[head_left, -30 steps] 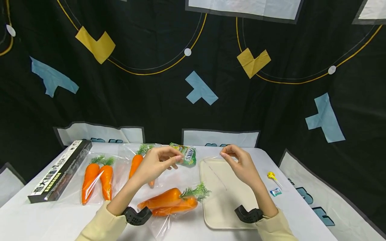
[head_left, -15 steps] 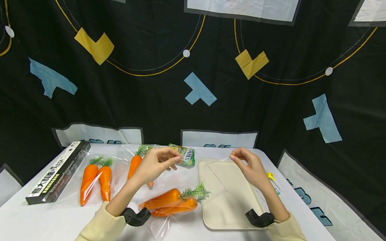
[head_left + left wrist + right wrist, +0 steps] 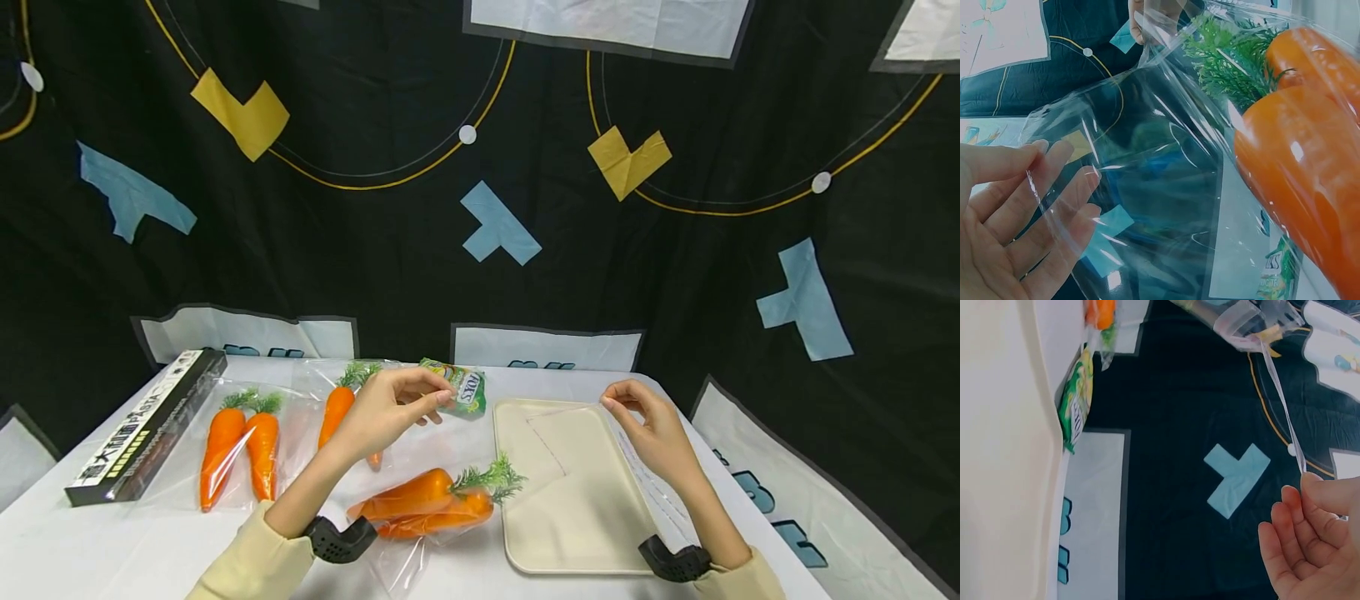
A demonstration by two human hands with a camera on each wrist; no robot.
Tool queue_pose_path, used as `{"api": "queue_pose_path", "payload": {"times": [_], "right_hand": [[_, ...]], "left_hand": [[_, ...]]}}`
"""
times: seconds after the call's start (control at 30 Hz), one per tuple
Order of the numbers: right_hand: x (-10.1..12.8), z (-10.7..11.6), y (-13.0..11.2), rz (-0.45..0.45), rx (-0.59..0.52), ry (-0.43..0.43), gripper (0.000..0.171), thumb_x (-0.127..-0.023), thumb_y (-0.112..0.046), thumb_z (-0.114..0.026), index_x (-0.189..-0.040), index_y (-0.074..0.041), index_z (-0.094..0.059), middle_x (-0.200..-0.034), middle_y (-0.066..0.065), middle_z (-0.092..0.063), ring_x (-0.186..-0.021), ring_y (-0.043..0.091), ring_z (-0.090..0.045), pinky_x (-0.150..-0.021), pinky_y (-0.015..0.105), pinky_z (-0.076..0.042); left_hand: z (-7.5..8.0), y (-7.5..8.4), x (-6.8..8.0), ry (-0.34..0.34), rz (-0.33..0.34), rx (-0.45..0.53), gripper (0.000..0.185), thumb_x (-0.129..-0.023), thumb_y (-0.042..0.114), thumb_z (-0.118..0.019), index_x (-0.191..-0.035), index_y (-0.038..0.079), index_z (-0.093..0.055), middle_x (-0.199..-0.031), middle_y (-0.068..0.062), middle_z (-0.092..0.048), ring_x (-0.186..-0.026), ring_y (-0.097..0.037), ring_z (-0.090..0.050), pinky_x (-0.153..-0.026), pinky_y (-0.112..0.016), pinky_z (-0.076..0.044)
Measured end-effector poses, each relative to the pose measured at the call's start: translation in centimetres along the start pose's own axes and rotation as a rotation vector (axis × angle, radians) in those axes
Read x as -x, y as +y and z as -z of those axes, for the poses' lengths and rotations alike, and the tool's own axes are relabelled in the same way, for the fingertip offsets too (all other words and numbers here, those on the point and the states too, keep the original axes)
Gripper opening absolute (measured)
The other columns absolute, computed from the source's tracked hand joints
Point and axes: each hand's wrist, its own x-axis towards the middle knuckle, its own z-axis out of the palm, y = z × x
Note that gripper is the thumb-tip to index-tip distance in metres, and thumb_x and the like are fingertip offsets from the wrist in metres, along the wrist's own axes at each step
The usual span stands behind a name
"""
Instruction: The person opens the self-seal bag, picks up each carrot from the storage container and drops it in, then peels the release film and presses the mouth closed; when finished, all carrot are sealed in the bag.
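I see both hands up over the white table (image 3: 97,542), and each one pinches an edge of the same clear plastic bag (image 3: 570,433). My left hand (image 3: 386,408) has its thumb and fingers curled on the left edge of the bag's mouth. In the left wrist view the thin plastic lies across its fingers (image 3: 1054,206). My right hand (image 3: 656,425) pinches the other edge between thumb and fingertip, and in the right wrist view a thin strip of plastic runs up from its fingers (image 3: 1310,494).

The bag is pulled wide between the two hands, so its long way runs from left to right. It hangs just over the cream plastic tray (image 3: 525,542). Inside the bag, low and close to my left arm, lie two orange toy carrots with green tops (image 3: 420,500). Their tops point right, toward the tray. So the carrots are nearer to the left hand than to the right.

A small green snack packet (image 3: 465,392) lies just behind the left hand. More carrots in clear bags (image 3: 240,442) lie further left, next to a long black box (image 3: 142,425).
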Motion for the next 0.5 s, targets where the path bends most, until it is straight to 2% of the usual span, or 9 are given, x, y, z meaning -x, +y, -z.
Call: {"api": "queue_pose_path", "payload": {"times": [0.3,0.5], "right_hand": [[0.7,1.4,0.8,-0.007,0.051,0.033,0.005,-0.091,-0.002,-0.064,-0.096,-0.003,-0.064,-0.089,0.003,-0.064,-0.084,0.005,-0.058,-0.082,0.008,-0.044],[1.6,2.3,1.3,-0.037,0.077,0.033,0.003,-0.092,-0.003,-0.064,-0.095,-0.003,-0.064,-0.089,0.004,-0.064,-0.085,0.004,-0.058,-0.083,0.007,-0.043]], "left_hand": [[0.1,-0.2,0.0,-0.007,-0.029,0.022,0.017,-0.092,0.019,-0.066,-0.104,0.008,-0.070,-0.092,-0.003,-0.072,-0.072,-0.019,-0.069,-0.068,-0.034,-0.057],[0.1,-0.1,-0.1,-0.010,-0.022,0.023,0.019,-0.092,0.020,-0.067,-0.104,0.006,-0.070,-0.092,-0.004,-0.072,-0.072,-0.015,-0.069,-0.069,-0.033,-0.057]]}}
